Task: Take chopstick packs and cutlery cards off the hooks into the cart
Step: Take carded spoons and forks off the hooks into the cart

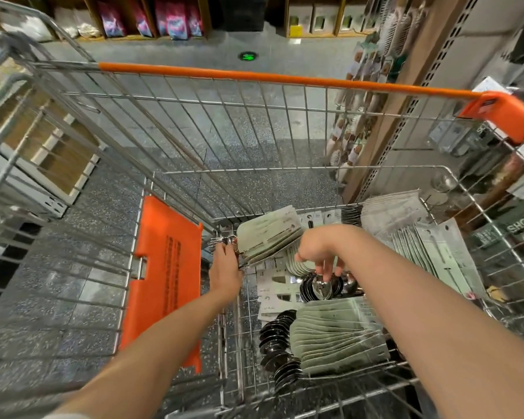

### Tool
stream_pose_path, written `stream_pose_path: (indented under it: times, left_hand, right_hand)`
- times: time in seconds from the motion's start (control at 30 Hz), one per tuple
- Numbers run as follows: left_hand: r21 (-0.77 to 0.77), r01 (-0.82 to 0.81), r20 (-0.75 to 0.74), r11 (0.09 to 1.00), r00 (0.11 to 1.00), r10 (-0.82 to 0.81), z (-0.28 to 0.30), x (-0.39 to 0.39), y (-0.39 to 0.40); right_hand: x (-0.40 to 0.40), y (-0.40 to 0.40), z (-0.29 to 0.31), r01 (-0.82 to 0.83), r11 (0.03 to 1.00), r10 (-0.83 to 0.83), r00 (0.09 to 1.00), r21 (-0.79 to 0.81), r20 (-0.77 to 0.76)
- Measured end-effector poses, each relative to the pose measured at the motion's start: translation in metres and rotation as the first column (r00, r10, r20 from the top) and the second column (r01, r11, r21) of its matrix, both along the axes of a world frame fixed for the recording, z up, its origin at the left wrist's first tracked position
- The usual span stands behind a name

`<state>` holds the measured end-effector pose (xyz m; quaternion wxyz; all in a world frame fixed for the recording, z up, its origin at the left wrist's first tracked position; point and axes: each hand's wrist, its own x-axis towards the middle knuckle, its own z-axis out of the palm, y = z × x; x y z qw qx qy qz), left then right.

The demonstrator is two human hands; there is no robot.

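Nearest, at five o'clock in the wire cart [285, 173], a fanned stack of pale green cutlery cards [339, 337] lies flat on the basket floor with the black spoon bowls [277, 349] poking out toward seven o'clock; lying flat probably keeps them from sliding through the mesh. Just beyond, near centre, the right hand [318, 252] reaches down, its fingers curled round a shiny spoon [322, 287] atop another bunch, seemingly settling it in place. At nine o'clock of that, the left hand [226, 264] grasps the edge of a thick bundle of cards [268, 234], held tilted above the floor, likely about to be laid down. At two o'clock, long white chopstick packs [436, 252] lean against the cart's side. Farther off, the orange handle bar [254, 77] crosses at twelve o'clock; hanging brushes [360, 110] line the rack at one o'clock.
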<state>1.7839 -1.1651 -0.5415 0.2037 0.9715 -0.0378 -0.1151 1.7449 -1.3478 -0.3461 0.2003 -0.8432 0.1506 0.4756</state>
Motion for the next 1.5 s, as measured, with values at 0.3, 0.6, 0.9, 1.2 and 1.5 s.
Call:
stream_pose_path:
  times: [0.3, 0.6, 0.9, 1.2, 1.5]
  left_hand:
    - [0.277, 0.096, 0.065, 0.956, 0.991, -0.118, 0.000, 0.012, 0.006]
    - [0.250, 0.385, -0.115, 0.889, 0.923, -0.367, 0.024, -0.011, 0.007]
    - [0.077, 0.468, -0.340, 0.880, 0.842, -0.418, 0.079, -0.023, -0.004]
    - [-0.125, 0.355, -0.329, 0.926, 0.866, -0.377, 0.173, -0.029, -0.043]
    - [-0.661, 0.189, -0.184, 0.726, 0.898, -0.401, 0.240, -0.079, -0.122]
  right_hand:
    - [-0.004, 0.009, 0.013, -0.126, 0.992, 0.126, 0.992, -0.009, -0.019]
    - [-0.005, 0.002, 0.022, -0.157, 0.983, 0.163, 0.985, -0.100, 0.056]
    - [-0.019, -0.013, 0.050, -0.002, 0.988, 0.035, 0.977, -0.156, 0.211]
    - [-0.051, -0.035, 0.119, 0.242, 0.909, -0.407, 0.696, 0.340, 0.592]
    - [-0.173, -0.118, 0.157, 0.466, 0.736, -0.620, 0.175, 0.490, 0.765]
